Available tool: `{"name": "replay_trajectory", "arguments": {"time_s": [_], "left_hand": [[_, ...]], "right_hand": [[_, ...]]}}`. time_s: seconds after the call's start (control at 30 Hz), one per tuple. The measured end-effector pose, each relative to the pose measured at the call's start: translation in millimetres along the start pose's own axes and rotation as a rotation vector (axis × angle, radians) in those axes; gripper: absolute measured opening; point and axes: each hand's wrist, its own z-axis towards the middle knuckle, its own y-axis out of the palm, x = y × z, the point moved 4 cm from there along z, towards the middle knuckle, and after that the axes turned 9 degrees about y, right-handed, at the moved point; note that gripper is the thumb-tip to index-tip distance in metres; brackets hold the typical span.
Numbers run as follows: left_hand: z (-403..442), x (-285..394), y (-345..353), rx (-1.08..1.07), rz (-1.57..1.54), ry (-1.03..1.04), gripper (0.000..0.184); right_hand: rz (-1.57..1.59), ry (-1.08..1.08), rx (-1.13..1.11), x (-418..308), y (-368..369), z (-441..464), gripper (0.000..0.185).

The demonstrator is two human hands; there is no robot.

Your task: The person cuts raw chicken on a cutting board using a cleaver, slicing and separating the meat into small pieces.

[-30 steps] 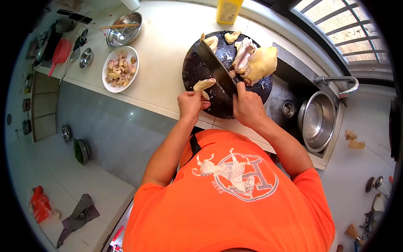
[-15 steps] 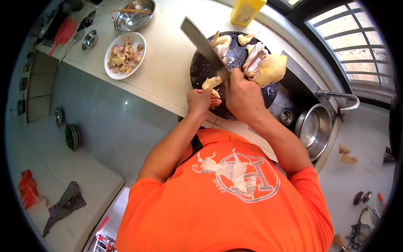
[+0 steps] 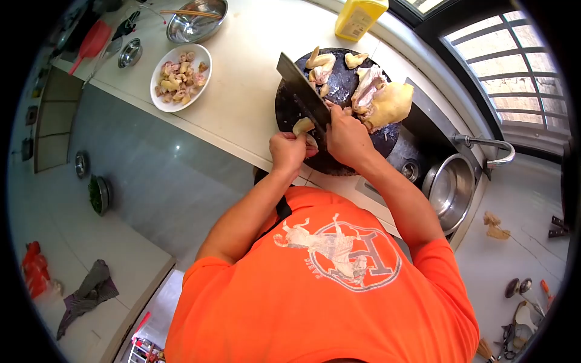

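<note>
My right hand (image 3: 349,138) is closed round the handle of a cleaver (image 3: 301,92), whose broad blade stands edge-down over the dark round chopping board (image 3: 287,109). Just left of the blade, my left hand (image 3: 287,152) pinches a chicken wing piece (image 3: 304,126) against the board's near edge. Whether the blade has cut through the meat is hidden by the blade itself. Behind the cleaver lie another chicken wing (image 3: 322,64) and a small chicken piece (image 3: 356,59). A large yellow-skinned chicken portion (image 3: 390,103) rests at the board's right side.
A white bowl (image 3: 155,91) of chopped chicken stands left on the counter (image 3: 245,78). Behind it are a steel bowl (image 3: 209,30) with chopsticks and a small steel cup (image 3: 130,53). A yellow bottle (image 3: 360,19) stands at the back. The sink's tap (image 3: 493,160) and steel pot (image 3: 451,193) are right.
The cleaver has come down, its blade tip lower and further right. The wing piece at my left hand looks shorter and turned. My left hand has stayed nearly in place.
</note>
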Motion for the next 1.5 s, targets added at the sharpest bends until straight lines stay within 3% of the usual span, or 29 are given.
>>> {"name": "replay_trajectory", "arguments": {"time_s": [0.07,0.17,0.27,0.4,0.53,0.63,0.73,0.87,1.07,1.3,1.4,1.5], "left_hand": [[-4,7,-1,-0.019,0.014,-0.004,0.014],[-3,6,0,-0.031,0.053,-0.005,0.015],[-2,2,-1,-0.038,0.108,0.025,0.015],[2,-2,-1,-0.031,0.123,0.066,0.017],[0,6,-5,-0.001,0.318,0.115,0.014],[10,16,-8,-0.063,0.523,0.493,0.019],[11,24,2,-0.148,0.731,0.642,0.021],[-10,22,1,-0.022,0.786,0.899,0.020],[-17,4,-9,-0.101,0.807,1.146,0.018],[-16,9,-3,-0.078,0.846,1.119,0.009],[-14,6,-6,-0.158,0.893,1.012,0.009],[-2,16,-12,-0.095,1.043,1.030,0.012]], "right_hand": [[-0.034,-0.033,0.008,-11,-17,-10,0.041],[0.042,-0.121,0.031,-36,-46,-22,0.033],[-0.091,-0.021,-0.167,-29,2,-4,0.031],[-0.073,-0.006,-0.162,-26,1,-3,0.037],[-0.085,0.007,-0.172,-11,4,-13,0.024],[-0.061,0.027,-0.080,12,-3,-22,0.027],[-0.048,0.043,0.052,29,-2,-18,0.037],[0.004,-0.001,0.152,24,-6,-24,0.049],[0.072,-0.167,0.124,-19,-34,-36,0.041],[-0.073,-0.071,-0.149,-27,0,0,0.023],[-0.054,-0.061,-0.133,-23,-1,-3,0.023],[-0.061,0.003,-0.156,-10,-5,-20,0.023]]}}
